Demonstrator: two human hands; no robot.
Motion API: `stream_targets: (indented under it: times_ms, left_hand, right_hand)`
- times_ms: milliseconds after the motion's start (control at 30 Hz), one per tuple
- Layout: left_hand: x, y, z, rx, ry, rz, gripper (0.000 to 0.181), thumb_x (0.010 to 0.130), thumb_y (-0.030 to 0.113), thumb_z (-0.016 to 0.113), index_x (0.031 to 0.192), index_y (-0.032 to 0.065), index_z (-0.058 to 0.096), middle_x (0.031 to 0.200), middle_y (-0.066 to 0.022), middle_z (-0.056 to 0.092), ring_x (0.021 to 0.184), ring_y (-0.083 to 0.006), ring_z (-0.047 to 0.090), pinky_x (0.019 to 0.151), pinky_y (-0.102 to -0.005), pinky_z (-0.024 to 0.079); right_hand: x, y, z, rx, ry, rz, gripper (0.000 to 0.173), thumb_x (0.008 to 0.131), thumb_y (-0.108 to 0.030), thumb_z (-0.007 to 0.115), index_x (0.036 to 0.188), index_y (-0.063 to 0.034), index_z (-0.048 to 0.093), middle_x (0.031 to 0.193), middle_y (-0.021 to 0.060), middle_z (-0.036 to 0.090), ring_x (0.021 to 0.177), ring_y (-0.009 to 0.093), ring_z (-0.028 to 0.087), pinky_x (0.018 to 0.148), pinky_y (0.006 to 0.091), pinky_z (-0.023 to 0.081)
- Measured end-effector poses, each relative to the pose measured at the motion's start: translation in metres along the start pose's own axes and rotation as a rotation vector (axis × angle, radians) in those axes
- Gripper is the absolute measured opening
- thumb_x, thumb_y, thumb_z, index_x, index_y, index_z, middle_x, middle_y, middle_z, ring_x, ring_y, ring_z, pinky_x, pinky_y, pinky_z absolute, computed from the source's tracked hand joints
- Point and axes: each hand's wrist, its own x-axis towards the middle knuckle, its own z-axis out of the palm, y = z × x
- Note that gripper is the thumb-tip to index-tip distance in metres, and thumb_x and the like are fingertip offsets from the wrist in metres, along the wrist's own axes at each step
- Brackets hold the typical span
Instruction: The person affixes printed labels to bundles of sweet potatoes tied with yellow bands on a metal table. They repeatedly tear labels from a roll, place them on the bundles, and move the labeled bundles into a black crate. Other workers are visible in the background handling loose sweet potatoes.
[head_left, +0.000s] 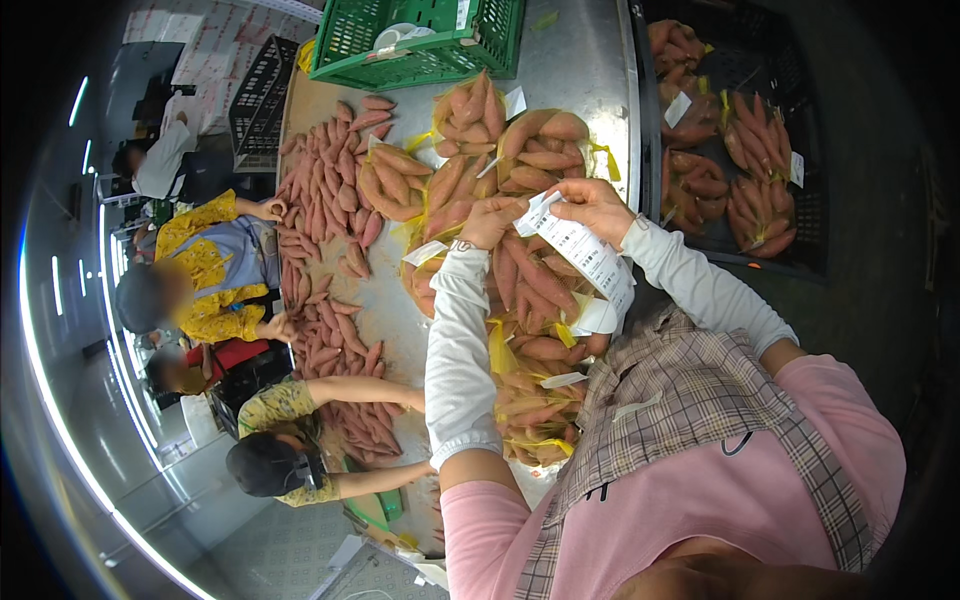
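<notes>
A strip of printed white labels (586, 259) hangs between my hands, its lower end curling over the bags. My left hand (491, 221) pinches the strip's upper left end between thumb and fingers. My right hand (596, 210) grips the strip close beside it. Directly beneath lies a net bag of sweet potatoes (529, 281), partly hidden by the labels and my left sleeve. Further filled net bags with yellow ties surround it, among them one just above my hands (544, 150). Several bags carry white tags, such as the tag at the left (424, 253).
Loose sweet potatoes (326, 187) are heaped along the metal table's (581, 37) far side. A green plastic crate (420, 56) stands at the top. Black crates with bagged sweet potatoes (757, 135) are at the right. Two co-workers (217, 262) (281, 450) reach over the table from the left.
</notes>
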Motion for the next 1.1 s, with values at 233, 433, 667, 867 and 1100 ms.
stream_targets:
  times_ms: [233,433,667,867,1100]
  left_hand:
    - [-0.001,0.004,-0.001,0.039,0.003,-0.025,0.027,0.095,0.020,0.063,0.110,-0.0024,0.067,0.098,-0.0039,0.070,0.084,-0.0080,0.063,0.077,-0.0216,0.049]
    - [0.002,0.001,-0.004,0.075,0.002,-0.044,0.028,0.095,0.021,0.063,0.110,-0.0025,0.068,0.099,-0.0042,0.070,0.085,-0.0082,0.063,0.077,-0.0212,0.048]
    - [0.007,-0.006,-0.011,-0.039,-0.017,-0.031,0.026,0.094,0.020,0.064,0.106,-0.0035,0.068,0.096,-0.0061,0.070,0.082,-0.0105,0.064,0.075,-0.0233,0.051]
    - [0.008,0.005,-0.007,-0.013,-0.011,-0.078,0.027,0.091,0.017,0.064,0.107,-0.0053,0.066,0.096,-0.0086,0.070,0.089,-0.0157,0.066,0.080,-0.0269,0.051]
    - [-0.004,0.030,0.025,-0.075,0.211,-0.084,0.029,0.090,0.022,0.067,0.097,-0.0065,0.070,0.088,-0.0082,0.070,0.074,-0.0137,0.063,0.067,-0.0245,0.049]
  right_hand:
    - [-0.001,0.017,0.004,-0.122,0.093,0.023,0.021,0.091,-0.015,0.067,0.104,0.0003,0.066,0.088,0.0048,0.070,0.073,0.008,0.064,0.066,0.0220,0.052]
    - [-0.002,0.031,0.008,-0.162,0.175,-0.049,0.024,0.088,-0.022,0.071,0.097,-0.0003,0.069,0.081,0.0028,0.070,0.069,0.008,0.063,0.059,0.0235,0.050]
    - [-0.001,0.042,0.017,-0.234,0.313,-0.005,0.024,0.088,-0.025,0.073,0.082,-0.0024,0.066,0.072,-0.0001,0.066,0.061,0.004,0.057,0.053,0.0215,0.045]
    - [0.004,0.057,0.019,-0.213,0.429,-0.026,0.031,0.084,-0.031,0.074,0.074,-0.0026,0.067,0.067,0.0037,0.067,0.059,0.009,0.060,0.054,0.0269,0.046]
    - [0.000,0.042,0.025,-0.331,0.449,0.001,0.032,0.083,-0.033,0.073,0.072,-0.0024,0.067,0.067,0.0054,0.067,0.059,0.012,0.061,0.056,0.0297,0.047]
